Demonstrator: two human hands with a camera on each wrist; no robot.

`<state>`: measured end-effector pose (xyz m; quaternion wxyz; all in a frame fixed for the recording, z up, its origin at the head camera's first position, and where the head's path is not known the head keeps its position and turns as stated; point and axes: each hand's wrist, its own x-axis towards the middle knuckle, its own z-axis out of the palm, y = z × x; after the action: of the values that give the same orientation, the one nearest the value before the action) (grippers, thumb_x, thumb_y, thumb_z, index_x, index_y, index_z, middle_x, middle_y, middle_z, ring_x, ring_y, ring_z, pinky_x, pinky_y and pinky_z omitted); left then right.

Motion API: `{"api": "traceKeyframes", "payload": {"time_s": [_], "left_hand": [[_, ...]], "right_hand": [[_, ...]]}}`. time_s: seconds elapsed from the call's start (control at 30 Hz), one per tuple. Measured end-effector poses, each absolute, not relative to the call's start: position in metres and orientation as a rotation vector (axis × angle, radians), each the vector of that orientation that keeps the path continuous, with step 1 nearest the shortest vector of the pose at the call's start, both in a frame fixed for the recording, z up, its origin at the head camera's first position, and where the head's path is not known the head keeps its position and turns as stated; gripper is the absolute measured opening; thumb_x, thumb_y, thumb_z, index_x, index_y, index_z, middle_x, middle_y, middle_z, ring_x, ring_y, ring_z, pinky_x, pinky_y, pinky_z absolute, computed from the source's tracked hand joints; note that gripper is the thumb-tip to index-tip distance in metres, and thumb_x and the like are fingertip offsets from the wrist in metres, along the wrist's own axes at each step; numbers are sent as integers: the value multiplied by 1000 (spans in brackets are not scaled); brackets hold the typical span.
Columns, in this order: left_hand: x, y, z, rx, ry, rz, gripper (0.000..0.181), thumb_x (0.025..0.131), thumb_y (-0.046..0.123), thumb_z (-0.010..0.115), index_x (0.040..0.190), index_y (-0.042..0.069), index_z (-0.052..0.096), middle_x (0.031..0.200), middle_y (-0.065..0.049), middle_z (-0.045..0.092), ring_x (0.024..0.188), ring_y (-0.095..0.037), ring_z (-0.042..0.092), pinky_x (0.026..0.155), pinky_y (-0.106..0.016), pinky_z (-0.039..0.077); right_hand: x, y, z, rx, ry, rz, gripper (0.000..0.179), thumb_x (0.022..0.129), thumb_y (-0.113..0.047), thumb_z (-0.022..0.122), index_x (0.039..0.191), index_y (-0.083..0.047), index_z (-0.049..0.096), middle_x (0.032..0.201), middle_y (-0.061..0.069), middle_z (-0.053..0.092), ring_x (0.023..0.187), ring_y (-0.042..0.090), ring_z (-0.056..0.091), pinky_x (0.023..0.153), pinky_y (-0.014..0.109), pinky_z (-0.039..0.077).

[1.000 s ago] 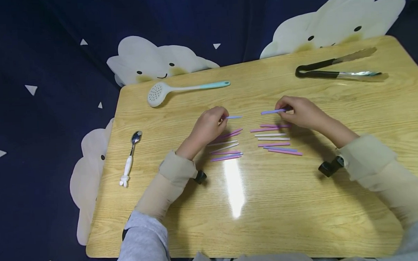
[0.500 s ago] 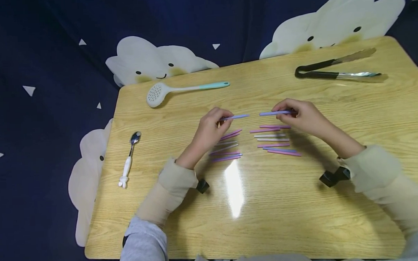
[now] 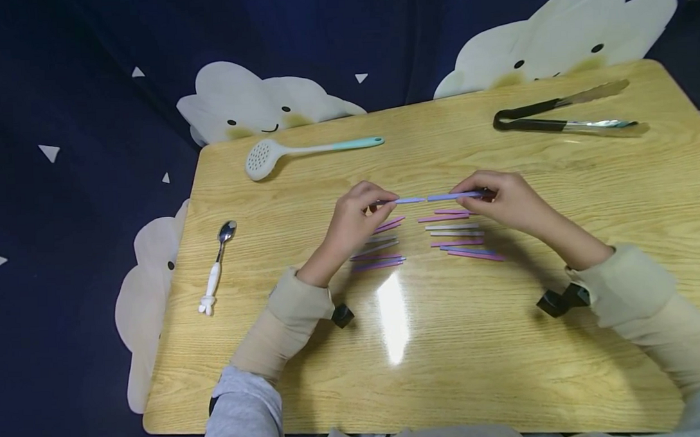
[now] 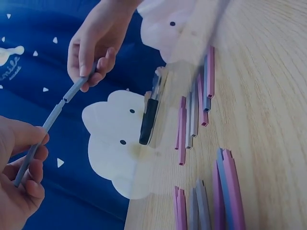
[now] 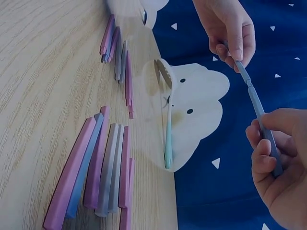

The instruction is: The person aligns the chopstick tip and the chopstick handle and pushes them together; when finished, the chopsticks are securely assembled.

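My left hand (image 3: 354,221) pinches a blue-purple stick (image 3: 408,200) between thumb and fingers, its narrowed tip pointing right. In my right hand (image 3: 514,203), thumb and fingers grip a second blue-purple stick (image 3: 444,196), level and pointing left. The two ends face each other nearly in line; in the left wrist view the slim tip (image 4: 61,103) sits right at the hollow end of the other stick (image 4: 74,90). Both are held above the table. Below them lie two groups of pink, white and blue sticks, a left group (image 3: 379,265) and a right group (image 3: 456,227).
A slotted spatula-like skimmer (image 3: 261,158) with a mint handle lies at the back left. Black-handled tongs (image 3: 534,125) rest at the back right, and a white-handled spoon (image 3: 214,274) at the left. A dark blue cloud-print curtain (image 3: 120,111) hangs behind the wooden table (image 3: 459,356).
Both hands have moved toward each other, bringing the facing ends of the two sticks from well apart to almost end to end. The sticks on the table stay put.
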<state>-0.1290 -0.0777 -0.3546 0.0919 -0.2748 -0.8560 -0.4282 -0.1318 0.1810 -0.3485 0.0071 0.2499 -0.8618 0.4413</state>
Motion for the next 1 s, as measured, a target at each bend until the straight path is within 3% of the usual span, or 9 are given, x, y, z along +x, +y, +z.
{"api": "traceKeyframes", "payload": {"time_s": [0.43, 0.7, 1.0], "left_hand": [[-127, -75, -355, -831, -2529, -1321, 10, 84, 8, 62, 91, 3, 67, 88, -6, 58, 68, -12, 48, 60, -32, 46], [-125, -73, -352, -825, -2561, -1330, 13, 84, 10, 62, 92, 2, 68, 91, -7, 57, 68, -12, 50, 60, -17, 43], [-119, -71, -347, -839, -2519, -1336, 11, 83, 8, 63, 89, 0, 68, 89, -8, 58, 66, -10, 50, 58, -16, 42]], "right_hand": [[-131, 181, -349, 777, -2698, 1388, 15, 81, -1, 63, 94, -6, 67, 82, 3, 62, 63, 3, 50, 54, 15, 40], [-129, 179, -344, 761, -2702, 1351, 10, 81, -5, 64, 91, -6, 68, 80, 2, 62, 63, 2, 50, 55, 15, 40], [-125, 174, -340, 768, -2647, 1321, 6, 79, -1, 66, 84, -3, 67, 76, 4, 63, 63, 1, 52, 57, 13, 42]]}}
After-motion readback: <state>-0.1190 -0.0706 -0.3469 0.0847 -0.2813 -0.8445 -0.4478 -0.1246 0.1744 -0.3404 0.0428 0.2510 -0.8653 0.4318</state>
